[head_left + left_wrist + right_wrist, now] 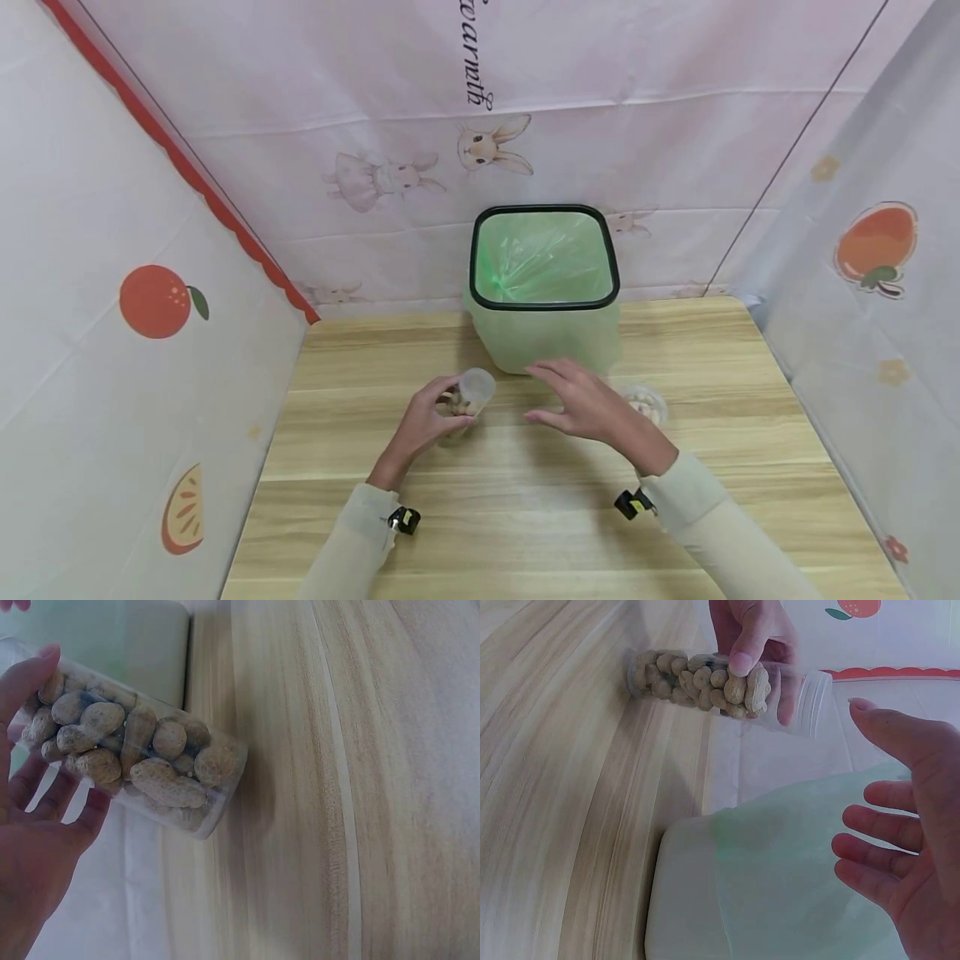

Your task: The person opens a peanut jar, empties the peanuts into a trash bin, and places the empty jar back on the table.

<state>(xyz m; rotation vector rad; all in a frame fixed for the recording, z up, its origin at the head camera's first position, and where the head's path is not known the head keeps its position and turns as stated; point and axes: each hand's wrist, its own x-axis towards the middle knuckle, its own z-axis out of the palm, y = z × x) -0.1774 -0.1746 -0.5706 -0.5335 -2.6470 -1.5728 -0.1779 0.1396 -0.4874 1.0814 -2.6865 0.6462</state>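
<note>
We note tan peanuts in a clear jar. Bin liner pale green, rim black. Tabletop yellowish, streaked wood grain. Far cloth pinkish, rabbit-printed; left cloth white, scalloped edge red, fruit orange-red. We log sleeves as cream.

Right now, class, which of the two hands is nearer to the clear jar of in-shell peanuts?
Left. The left hand grips the clear jar of in-shell peanuts around its side; the right hand is apart, to the jar's right.
</note>
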